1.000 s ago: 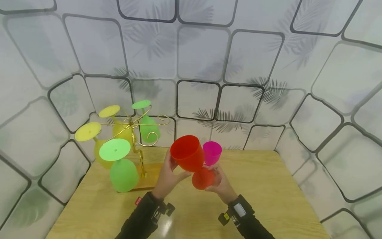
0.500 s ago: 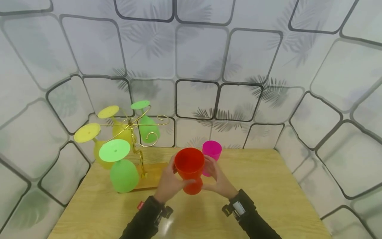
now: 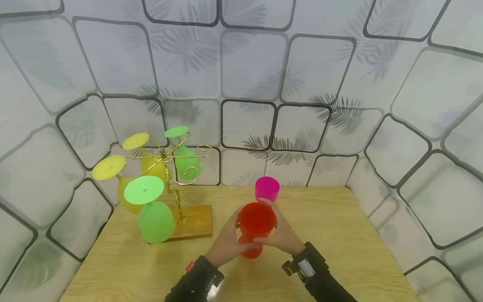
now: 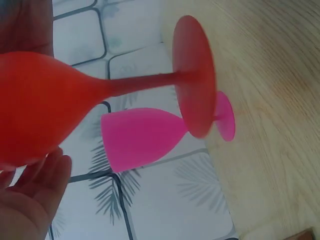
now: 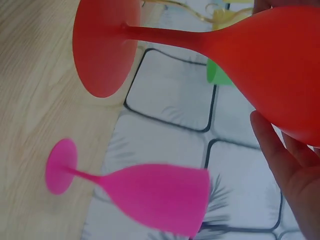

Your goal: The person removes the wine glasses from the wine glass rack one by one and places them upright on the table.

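Observation:
Both hands hold a red plastic goblet (image 3: 257, 224) upright over the table, its mouth facing up. My left hand (image 3: 227, 244) grips the bowl from the left side, and my right hand (image 3: 287, 237) wraps it from the right. In the left wrist view the stem and round foot (image 4: 196, 82) hang free below the bowl. The right wrist view shows the fingers (image 5: 272, 150) against the bowl's side. Just behind the right hand stands a magenta goblet (image 3: 267, 188) on its foot, partly hidden in the head view but whole in the right wrist view.
To the left, a gold wire rack (image 3: 164, 158) on a wooden base (image 3: 198, 222) carries upside-down goblets, yellow (image 3: 109, 167) and green (image 3: 156, 222). Two curled arms of it bear nothing. A patterned cloth (image 3: 249, 67) borders the wooden table (image 3: 332, 235).
The tilted red goblet has turned upright, come lower and nearer, and shifted slightly right. My right hand has moved from its foot to the bowl; my left hand stays on the bowl.

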A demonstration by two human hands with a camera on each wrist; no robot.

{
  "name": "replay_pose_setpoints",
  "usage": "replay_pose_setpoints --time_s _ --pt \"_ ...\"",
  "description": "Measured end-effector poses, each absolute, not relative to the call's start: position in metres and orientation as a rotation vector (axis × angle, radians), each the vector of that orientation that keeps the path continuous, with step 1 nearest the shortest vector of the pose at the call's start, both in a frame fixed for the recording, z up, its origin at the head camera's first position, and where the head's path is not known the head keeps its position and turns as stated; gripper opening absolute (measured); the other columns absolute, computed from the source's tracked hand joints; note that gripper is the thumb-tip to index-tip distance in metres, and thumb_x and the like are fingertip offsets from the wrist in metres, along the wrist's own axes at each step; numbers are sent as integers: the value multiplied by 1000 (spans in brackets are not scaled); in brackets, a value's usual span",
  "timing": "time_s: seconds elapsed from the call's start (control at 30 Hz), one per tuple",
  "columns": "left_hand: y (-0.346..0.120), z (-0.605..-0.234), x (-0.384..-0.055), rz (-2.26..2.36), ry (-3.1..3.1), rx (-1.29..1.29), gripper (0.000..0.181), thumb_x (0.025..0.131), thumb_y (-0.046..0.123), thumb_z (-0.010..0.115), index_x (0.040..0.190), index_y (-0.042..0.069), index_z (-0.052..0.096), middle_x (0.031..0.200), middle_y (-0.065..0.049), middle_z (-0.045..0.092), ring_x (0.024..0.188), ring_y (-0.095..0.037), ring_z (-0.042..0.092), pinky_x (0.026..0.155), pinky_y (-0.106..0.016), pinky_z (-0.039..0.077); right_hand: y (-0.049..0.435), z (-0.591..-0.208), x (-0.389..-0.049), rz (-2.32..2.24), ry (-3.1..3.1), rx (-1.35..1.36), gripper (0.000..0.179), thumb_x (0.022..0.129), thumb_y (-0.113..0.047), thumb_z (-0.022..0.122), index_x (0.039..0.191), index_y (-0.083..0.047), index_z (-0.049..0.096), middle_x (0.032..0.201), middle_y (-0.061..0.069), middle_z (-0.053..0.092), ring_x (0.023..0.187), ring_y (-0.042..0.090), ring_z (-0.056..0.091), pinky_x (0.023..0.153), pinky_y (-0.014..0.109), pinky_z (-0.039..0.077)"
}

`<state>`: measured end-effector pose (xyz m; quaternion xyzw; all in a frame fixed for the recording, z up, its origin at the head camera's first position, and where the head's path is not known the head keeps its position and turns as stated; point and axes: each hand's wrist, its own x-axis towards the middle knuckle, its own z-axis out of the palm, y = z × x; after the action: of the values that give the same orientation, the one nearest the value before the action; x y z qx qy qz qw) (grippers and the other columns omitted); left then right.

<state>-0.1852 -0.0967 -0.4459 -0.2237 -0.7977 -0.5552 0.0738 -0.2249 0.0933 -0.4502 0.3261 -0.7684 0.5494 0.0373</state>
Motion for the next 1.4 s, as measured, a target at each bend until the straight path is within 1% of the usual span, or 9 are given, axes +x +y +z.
replay_pose_setpoints --time_s 0.13,0.27,0.4,0.47,0.67,0.73,0.83,1.1,1.4 --pt "-97 -436 -177 -1645 -2458 -686 90 70 16 79 143 0 31 137 -22 47 119 -34 51 97 -53 46 116 -456 -237 1687 -2296 902 84 67 -8 80 138 -2 36 127 16 53 112 12 52 89 28 53" --pt "-100 -432 -172 -1619 -2494 -646 87 72 11 77 143 -2 30 136 -24 46 119 -36 51 98 -52 45 142 -460 -256 1746 -2260 706 80 69 -1 77 137 0 35 127 16 50 109 4 50 85 16 50" --pt "-101 -437 -172 -1602 -2487 -642 85 72 10 76 143 -3 30 136 -25 46 119 -37 50 98 -54 45 166 -462 -282 1744 -2283 474 79 73 -4 75 138 1 32 129 18 48 109 11 48 83 10 47" --pt "-101 -444 -174 -1593 -2475 -648 85 72 10 76 143 -3 30 136 -26 46 119 -38 50 97 -55 45 175 -466 -297 1722 -2309 373 80 74 -8 75 140 0 29 131 18 46 111 17 46 86 13 45" --pt "-103 -472 -184 -1571 -2462 -640 89 72 20 77 146 7 28 140 -18 45 121 -33 50 98 -50 46 186 -482 -331 1705 -2342 212 85 75 -16 76 142 -2 25 137 21 43 119 32 43 99 49 43" --pt "-104 -476 -186 -1569 -2467 -634 89 72 23 77 146 10 28 140 -15 44 121 -31 50 98 -48 47 186 -489 -337 1713 -2327 184 86 74 -16 76 142 -1 26 137 23 42 120 35 42 101 54 40" --pt "-105 -478 -186 -1582 -2467 -624 89 72 24 76 146 10 28 140 -16 44 121 -32 50 98 -49 47 184 -500 -341 1705 -2315 132 86 74 -17 76 141 0 26 136 24 42 120 37 42 102 56 40" --pt "-103 -449 -172 -1602 -2472 -627 85 73 13 75 142 -3 30 136 -26 45 117 -40 50 96 -55 46 176 -517 -333 1712 -2282 70 83 73 -15 77 139 0 29 133 24 45 117 36 44 100 55 42" --pt "-102 -450 -175 -1617 -2477 -610 85 73 13 76 142 -2 30 136 -25 45 118 -40 50 97 -54 46 166 -517 -331 1686 -2306 99 85 72 -17 78 140 0 28 135 24 44 119 38 43 100 58 42"
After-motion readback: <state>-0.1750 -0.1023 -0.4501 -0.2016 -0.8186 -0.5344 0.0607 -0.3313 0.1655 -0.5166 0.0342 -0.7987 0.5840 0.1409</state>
